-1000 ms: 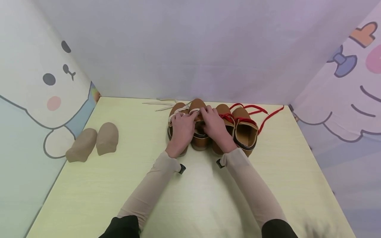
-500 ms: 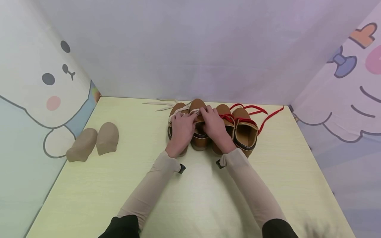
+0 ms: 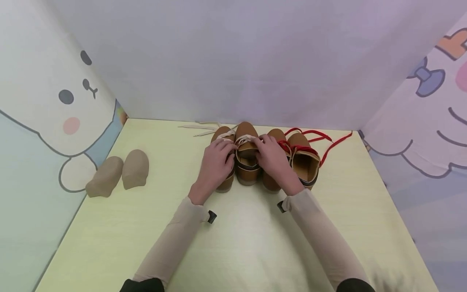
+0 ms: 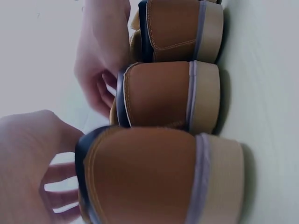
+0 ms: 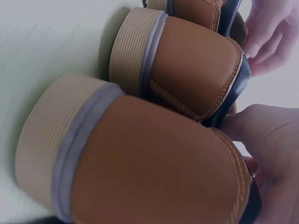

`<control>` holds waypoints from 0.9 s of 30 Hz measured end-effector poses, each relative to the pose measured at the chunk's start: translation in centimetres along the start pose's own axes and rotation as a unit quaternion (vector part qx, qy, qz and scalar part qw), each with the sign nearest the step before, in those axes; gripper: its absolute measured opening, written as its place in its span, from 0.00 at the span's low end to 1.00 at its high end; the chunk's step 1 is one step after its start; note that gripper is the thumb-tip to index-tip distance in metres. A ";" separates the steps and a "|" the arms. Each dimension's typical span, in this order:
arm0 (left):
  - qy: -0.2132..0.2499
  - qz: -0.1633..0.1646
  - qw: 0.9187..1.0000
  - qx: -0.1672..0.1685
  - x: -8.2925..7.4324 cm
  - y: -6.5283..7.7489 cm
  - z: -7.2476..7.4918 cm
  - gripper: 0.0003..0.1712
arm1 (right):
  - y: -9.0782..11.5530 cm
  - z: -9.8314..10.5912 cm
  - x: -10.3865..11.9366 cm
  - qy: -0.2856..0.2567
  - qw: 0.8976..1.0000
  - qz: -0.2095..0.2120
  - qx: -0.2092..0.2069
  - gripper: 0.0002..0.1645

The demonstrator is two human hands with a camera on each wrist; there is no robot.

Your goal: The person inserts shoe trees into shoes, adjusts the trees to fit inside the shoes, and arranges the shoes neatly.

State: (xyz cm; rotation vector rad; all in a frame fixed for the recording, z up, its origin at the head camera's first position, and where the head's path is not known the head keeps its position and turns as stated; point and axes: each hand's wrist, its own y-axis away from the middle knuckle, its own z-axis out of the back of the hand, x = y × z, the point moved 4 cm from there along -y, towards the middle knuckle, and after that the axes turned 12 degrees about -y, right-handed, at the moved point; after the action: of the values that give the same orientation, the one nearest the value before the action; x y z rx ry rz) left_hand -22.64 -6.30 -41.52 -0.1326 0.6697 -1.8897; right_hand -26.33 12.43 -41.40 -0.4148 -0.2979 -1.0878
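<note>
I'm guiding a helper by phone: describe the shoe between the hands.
Along the table's far edge stand four brown shoes. The second shoe from left sits between left hand and right hand. Its laces are white, not red; the left hand partly hides its white-laced neighbour.

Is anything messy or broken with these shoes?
A bit messy: ends of the red laces and white laces trail loosely on the table around the toes of the brown shoes, instead of being neatly tucked. I can't see anything broken or spilled.
</note>
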 end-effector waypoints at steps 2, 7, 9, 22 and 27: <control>0.009 0.000 1.000 -0.013 0.5 0.7 0.4 0.12 | 0.5 0.4 0.0 0.003 1.000 0.005 -0.006 0.25; -0.003 0.046 0.999 -0.017 2.6 2.6 1.8 0.17 | 1.7 1.1 -0.1 0.014 0.999 0.024 -0.023 0.26; -0.014 0.072 0.997 -0.014 3.7 3.3 2.5 0.18 | 2.1 1.3 -0.4 0.018 0.999 0.028 -0.031 0.26; -0.069 0.202 0.977 0.024 8.6 8.5 5.5 0.20 | 4.6 2.7 -1.9 0.044 0.998 0.031 -0.043 0.21; -0.105 0.266 0.957 0.049 10.6 10.6 7.1 0.23 | 5.2 3.2 -2.4 0.058 0.995 0.049 -0.069 0.19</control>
State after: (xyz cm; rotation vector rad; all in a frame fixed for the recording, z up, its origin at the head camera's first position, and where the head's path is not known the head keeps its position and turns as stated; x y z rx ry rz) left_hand -15.64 -21.24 -43.20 -0.0784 0.4113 -1.3621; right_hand -22.83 17.87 -40.49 -0.4823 -0.0981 -1.0355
